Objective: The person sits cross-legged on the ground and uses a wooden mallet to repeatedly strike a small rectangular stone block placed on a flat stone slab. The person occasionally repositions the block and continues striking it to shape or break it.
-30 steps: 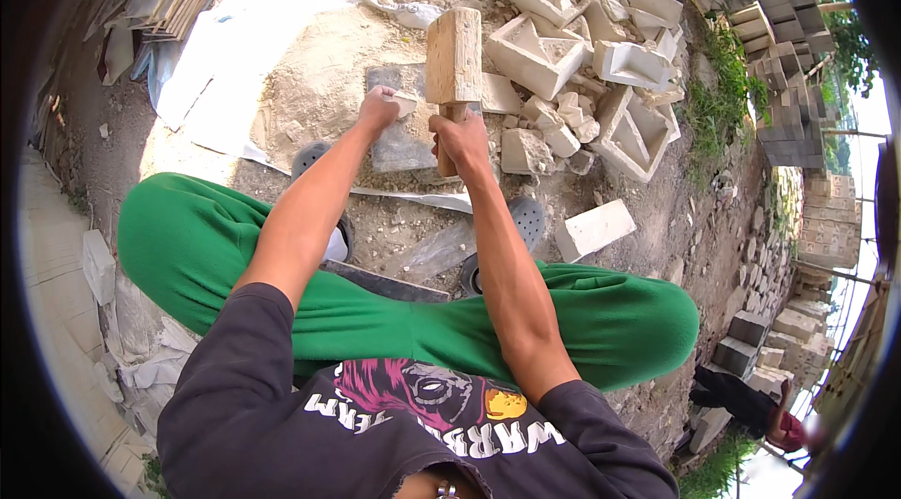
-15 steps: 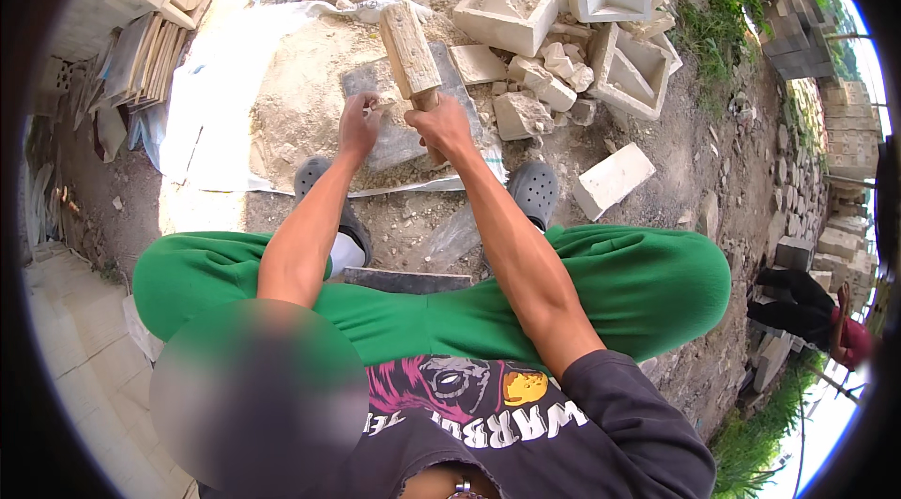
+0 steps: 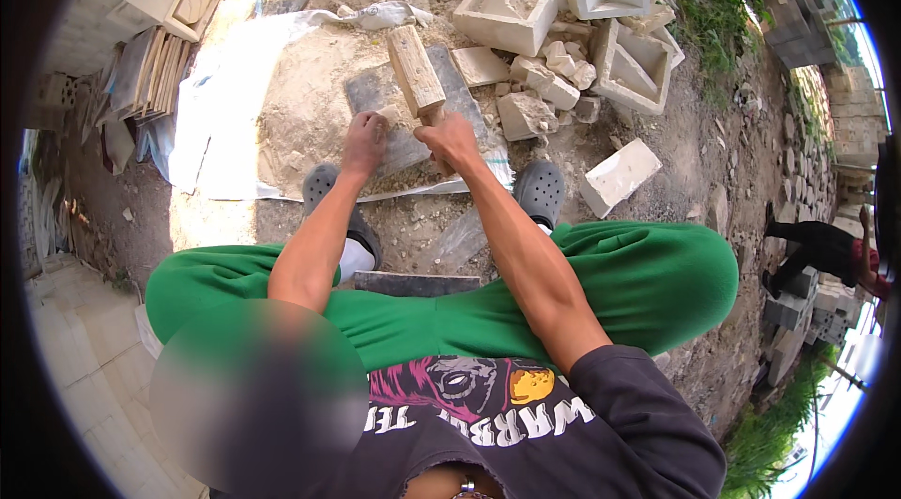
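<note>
A wooden mallet (image 3: 415, 72) with a thick, squared head is gripped by its handle in my right hand (image 3: 450, 139). Its head reaches away from me over a flat grey slab (image 3: 405, 152). To the left of the mallet, my left hand (image 3: 363, 144) is closed low at the slab, back of the hand up. A small pale stone piece (image 3: 388, 114) shows at its fingertips, mostly covered by the hand. Dusty crumbs and grit (image 3: 314, 91) are spread over the ground sheet around the slab.
Pale broken blocks and hollow castings (image 3: 507, 15) are heaped at the far right. A loose block (image 3: 620, 178) lies nearer. White sheeting (image 3: 225, 114) lies under the debris. Thin boards (image 3: 150, 76) lean at the left. Another person (image 3: 826, 250) is at the far right.
The mallet's head has come lower and closer to the slab. My left hand has turned, showing more of its back, and moved slightly nearer me. The other person has shifted.
</note>
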A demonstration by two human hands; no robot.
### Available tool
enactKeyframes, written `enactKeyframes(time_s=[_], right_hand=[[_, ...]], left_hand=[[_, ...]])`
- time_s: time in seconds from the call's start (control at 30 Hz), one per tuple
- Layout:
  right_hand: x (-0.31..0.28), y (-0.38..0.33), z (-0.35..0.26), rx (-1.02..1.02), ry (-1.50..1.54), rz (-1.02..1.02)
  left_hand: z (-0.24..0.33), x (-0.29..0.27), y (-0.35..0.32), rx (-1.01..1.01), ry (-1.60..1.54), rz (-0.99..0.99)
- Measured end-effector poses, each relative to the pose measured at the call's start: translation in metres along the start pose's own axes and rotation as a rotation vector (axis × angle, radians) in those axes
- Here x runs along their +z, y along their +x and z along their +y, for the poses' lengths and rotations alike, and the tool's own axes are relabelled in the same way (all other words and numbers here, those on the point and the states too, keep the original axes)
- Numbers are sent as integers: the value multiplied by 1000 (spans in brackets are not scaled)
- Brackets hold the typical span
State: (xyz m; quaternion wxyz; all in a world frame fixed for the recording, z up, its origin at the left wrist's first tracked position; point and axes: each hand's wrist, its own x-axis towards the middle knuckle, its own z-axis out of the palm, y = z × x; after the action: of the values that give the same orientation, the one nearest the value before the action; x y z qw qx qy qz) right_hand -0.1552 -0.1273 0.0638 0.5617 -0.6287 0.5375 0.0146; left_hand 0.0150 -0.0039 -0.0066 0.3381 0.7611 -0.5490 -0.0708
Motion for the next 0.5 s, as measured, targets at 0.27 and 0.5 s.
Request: enactKeyframes(time_s=[0.27, 0.5], right_hand=[[26, -28, 16, -151, -115, 177], [44, 3, 65, 54, -117, 40]], left_hand=[[-1, 5, -22, 13, -6, -17], [-2, 3, -17, -84, -14, -13]])
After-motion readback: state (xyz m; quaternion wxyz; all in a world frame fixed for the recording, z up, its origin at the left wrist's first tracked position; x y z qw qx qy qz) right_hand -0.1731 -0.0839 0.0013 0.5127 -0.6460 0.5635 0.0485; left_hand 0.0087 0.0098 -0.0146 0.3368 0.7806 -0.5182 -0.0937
